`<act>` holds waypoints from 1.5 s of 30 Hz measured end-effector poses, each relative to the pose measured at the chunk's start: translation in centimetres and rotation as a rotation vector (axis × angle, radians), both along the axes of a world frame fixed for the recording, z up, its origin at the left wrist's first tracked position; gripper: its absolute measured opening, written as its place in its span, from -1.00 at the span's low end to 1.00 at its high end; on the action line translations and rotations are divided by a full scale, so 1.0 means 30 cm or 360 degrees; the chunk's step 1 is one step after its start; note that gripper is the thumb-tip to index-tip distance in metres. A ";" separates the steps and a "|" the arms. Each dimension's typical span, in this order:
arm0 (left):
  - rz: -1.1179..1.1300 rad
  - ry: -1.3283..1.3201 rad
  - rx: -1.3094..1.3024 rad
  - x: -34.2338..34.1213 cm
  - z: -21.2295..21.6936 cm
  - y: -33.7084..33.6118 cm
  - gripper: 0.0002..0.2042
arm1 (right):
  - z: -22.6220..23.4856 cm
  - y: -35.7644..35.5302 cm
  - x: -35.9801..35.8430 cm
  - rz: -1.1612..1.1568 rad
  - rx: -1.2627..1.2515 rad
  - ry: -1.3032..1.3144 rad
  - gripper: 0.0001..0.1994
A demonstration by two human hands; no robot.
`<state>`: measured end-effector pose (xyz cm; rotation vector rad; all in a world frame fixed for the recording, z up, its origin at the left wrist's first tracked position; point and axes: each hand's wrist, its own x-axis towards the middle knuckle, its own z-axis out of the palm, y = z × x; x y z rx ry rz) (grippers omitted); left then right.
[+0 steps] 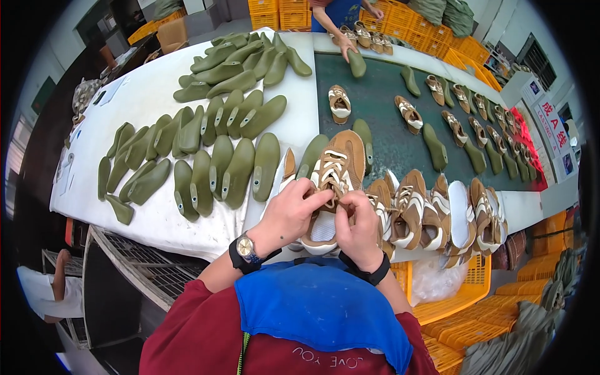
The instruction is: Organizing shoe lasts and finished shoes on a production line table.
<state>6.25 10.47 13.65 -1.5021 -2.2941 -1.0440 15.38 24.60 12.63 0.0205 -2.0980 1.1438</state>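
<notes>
Co-worker (338,16) cut off by top edge, shoelaces (333,169) partly hidden

Bright, even light fills the room where I stand, nearly bleaching the white tabletop (147,81) at ten o'clock and leaving soft sheen on the green foot forms (239,173); shadows are faint. The centre looks crisp, but edges bow toward the rim, softening into a black surround

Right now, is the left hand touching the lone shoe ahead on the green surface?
Apart: in the head view, the nearer shoe and green surface lie between the left hand and the lone shoe.
</notes>
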 end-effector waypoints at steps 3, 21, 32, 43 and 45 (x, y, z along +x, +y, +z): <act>-0.0189 -0.0013 -0.0018 -0.002 0.020 0.004 -0.74 | -0.009 -0.004 0.016 -0.0047 -0.0154 -0.0016 -0.77; -0.0234 0.0090 -0.0212 -0.024 0.064 0.044 -0.29 | -0.002 0.041 0.002 -0.0146 -0.0184 -0.0085 -0.67; 0.0044 -0.0270 0.0329 -0.045 -0.039 0.048 -0.67 | -0.030 0.086 -0.007 0.0052 -0.0586 -0.0324 -0.68; 0.0051 0.0073 0.0085 -0.093 -0.151 0.026 -0.74 | 0.050 -0.037 0.052 0.0507 0.0419 -0.0695 -0.70; 0.0015 -0.0092 0.0078 -0.086 -0.179 0.014 -0.63 | 0.020 -0.026 0.051 0.0357 0.0395 -0.0770 -0.71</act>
